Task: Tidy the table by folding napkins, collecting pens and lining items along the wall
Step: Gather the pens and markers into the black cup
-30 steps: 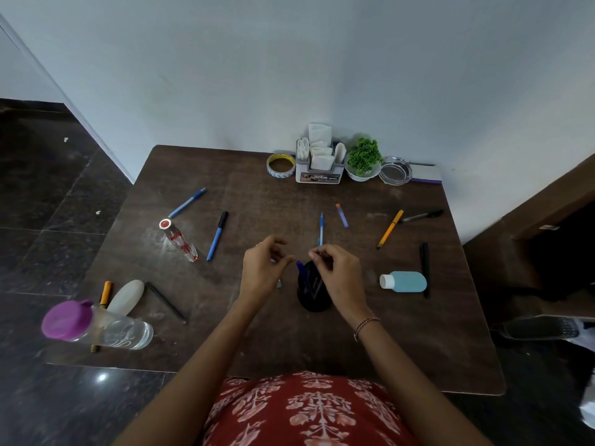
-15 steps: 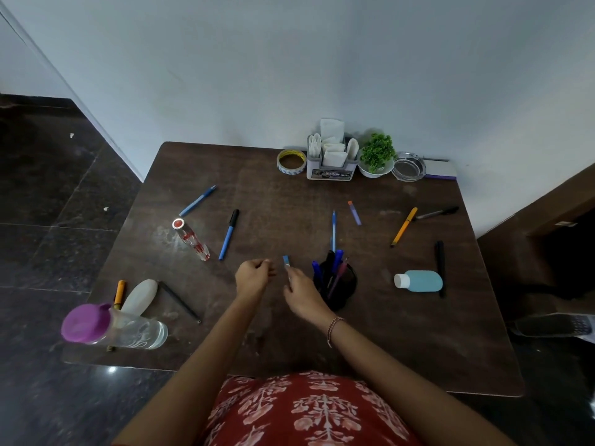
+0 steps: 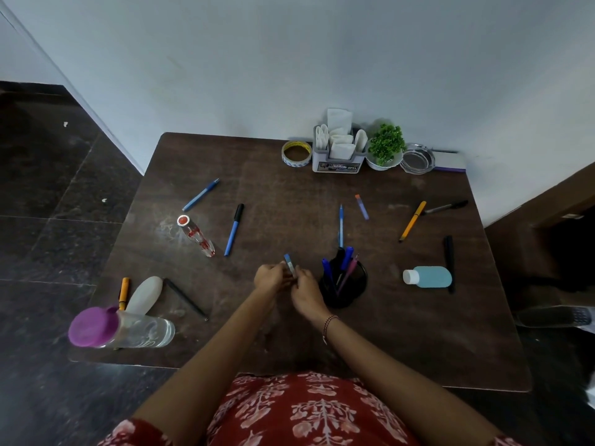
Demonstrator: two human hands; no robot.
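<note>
Several loose pens [image 3: 234, 229] on dark table [image 3: 289, 188] against white wall [image 3: 289, 59]

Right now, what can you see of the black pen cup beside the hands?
The black round pen cup stands upright on the brown wooden table, near its front middle, just right of the right hand; contact between them is unclear. It looks dark and opaque, material hard to tell. Blue pens and a pink pen lean inside it.
</note>
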